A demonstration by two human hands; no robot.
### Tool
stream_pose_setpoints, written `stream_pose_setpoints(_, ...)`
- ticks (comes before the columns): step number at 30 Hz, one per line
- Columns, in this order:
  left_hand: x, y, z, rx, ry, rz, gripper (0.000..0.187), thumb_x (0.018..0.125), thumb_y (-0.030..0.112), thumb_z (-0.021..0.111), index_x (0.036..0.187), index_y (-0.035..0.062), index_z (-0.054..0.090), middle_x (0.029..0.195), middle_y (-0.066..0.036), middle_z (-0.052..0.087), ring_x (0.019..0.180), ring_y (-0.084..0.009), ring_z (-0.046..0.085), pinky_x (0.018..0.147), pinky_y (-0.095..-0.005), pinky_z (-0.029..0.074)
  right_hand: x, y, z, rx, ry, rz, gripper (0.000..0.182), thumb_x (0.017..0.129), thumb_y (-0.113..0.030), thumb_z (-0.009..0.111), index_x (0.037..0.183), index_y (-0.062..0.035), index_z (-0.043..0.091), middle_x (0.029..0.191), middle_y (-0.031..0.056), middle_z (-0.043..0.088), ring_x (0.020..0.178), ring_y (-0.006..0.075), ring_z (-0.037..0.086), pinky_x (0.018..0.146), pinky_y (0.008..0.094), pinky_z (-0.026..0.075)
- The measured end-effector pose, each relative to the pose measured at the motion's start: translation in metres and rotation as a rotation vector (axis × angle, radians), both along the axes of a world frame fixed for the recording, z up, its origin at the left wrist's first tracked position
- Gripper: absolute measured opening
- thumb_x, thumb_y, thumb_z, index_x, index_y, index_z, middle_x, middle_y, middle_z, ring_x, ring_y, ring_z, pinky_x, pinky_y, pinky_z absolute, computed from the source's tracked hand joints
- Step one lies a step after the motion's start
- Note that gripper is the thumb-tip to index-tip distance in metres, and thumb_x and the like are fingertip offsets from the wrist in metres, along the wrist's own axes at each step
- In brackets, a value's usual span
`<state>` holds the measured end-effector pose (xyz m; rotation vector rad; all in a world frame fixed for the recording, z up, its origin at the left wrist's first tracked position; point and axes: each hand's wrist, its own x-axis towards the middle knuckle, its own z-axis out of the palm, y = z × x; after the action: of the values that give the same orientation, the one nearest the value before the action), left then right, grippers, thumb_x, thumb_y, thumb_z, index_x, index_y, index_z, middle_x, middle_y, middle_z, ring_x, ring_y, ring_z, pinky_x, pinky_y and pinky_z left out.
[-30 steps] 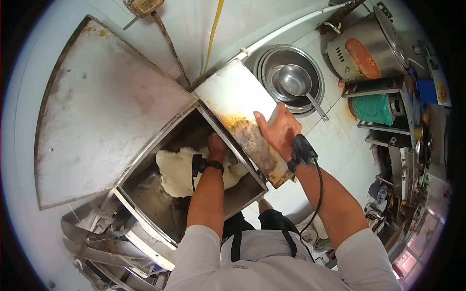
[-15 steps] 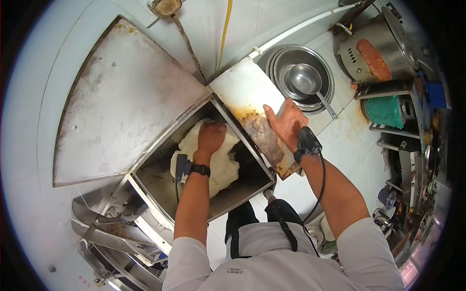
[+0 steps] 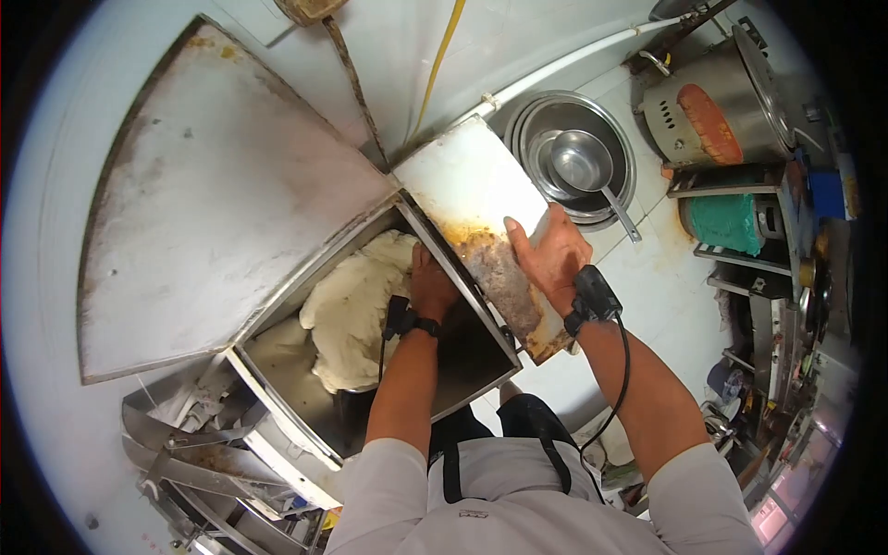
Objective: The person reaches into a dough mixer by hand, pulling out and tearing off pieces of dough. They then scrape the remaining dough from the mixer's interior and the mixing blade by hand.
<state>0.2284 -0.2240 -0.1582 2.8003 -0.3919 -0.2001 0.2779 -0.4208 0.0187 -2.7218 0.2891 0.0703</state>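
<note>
A large pale lump of dough (image 3: 351, 310) lies in a deep metal bin (image 3: 467, 356). My left hand (image 3: 432, 282) reaches into the bin at the right side of the dough, against its edge; the fingertips are partly hidden, and how they are bent cannot be made out. My right hand (image 3: 552, 254) rests on the edge of a stained, rusty panel (image 3: 504, 268) to the right of the bin, thumb apart from the fingers. Both wrists carry a black strap with a small device.
A wide metal sheet (image 3: 222, 194) stands left of the bin. Nested metal bowls (image 3: 624, 148) with a ladle (image 3: 581, 162) lie beyond the panel. A steel pot (image 3: 708, 106) and metal shelving (image 3: 735, 180) are at right. Metal machinery (image 3: 203, 453) is at lower left.
My left hand has moved from on top of the dough to its right side. The dough now sits further left in the bin. My right hand stays on the panel, and the view has shifted slightly.
</note>
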Motion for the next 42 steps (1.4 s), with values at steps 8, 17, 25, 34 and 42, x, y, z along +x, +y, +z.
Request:
stream_pose_setpoints(8, 0.018, 0.032, -0.031, -0.169, 0.307, -0.02, 0.024, 0.077, 0.022, 0.072, 0.096, 0.0072, 0.075, 0.093, -0.019, 0.071, 0.091, -0.0386, 0.067, 0.08, -0.046, 0.055, 0.001, 0.0, 0.003, 0.028, 0.089, 0.004, 0.068, 0.086, -0.054, 0.067, 0.117, 0.0066, 0.055, 0.103, 0.0288, 0.067, 0.098, 0.0445, 0.066, 0.086, 0.0483, 0.052)
stream_pose_setpoints(17, 0.018, 0.03, -0.022, -0.386, 0.177, 0.84, 0.024, 0.082, 0.013, 0.069, 0.104, 0.0023, 0.072, 0.095, -0.024, 0.071, 0.089, -0.0412, 0.069, 0.078, -0.0467, 0.055, -0.001, 0.0, -0.006, 0.001, -0.042, 0.014, 0.064, 0.083, -0.054, 0.069, 0.105, 0.0045, 0.058, 0.091, 0.0273, 0.068, 0.087, 0.0428, 0.068, 0.079, 0.0481, 0.055)
stream_pose_setpoints(25, -0.067, 0.083, 0.106, -0.391, 0.021, 0.58, 0.017, 0.086, 0.006, 0.066, 0.102, -0.0003, 0.07, 0.099, -0.025, 0.069, 0.093, -0.043, 0.065, 0.081, -0.0475, 0.052, 0.002, 0.001, 0.011, 0.041, 0.152, -0.01, 0.071, 0.088, -0.059, 0.061, 0.115, 0.0066, 0.055, 0.106, 0.0319, 0.066, 0.101, 0.0458, 0.064, 0.088, 0.0487, 0.052)
stream_pose_setpoints(34, -0.143, 0.121, 0.116, -0.068, 0.065, 0.323, 0.032, 0.081, 0.007, 0.067, 0.111, -0.0034, 0.066, 0.108, -0.021, 0.066, 0.103, -0.0382, 0.061, 0.087, -0.0464, 0.05, -0.001, 0.0, 0.0, 0.001, 0.013, 0.01, 0.071, 0.085, -0.058, 0.065, 0.108, 0.0081, 0.057, 0.094, 0.0294, 0.068, 0.09, 0.0435, 0.067, 0.08, 0.0482, 0.054)
stream_pose_setpoints(42, -0.164, 0.144, 0.096, -0.073, 0.281, 0.405, 0.027, 0.084, 0.016, 0.067, 0.108, 0.0014, 0.068, 0.115, -0.024, 0.064, 0.095, -0.0399, 0.063, 0.089, -0.0456, 0.05, -0.001, 0.001, 0.002, 0.005, 0.038, -0.004, 0.071, 0.085, -0.058, 0.064, 0.113, 0.0081, 0.056, 0.098, 0.0306, 0.067, 0.094, 0.045, 0.067, 0.084, 0.0494, 0.053)
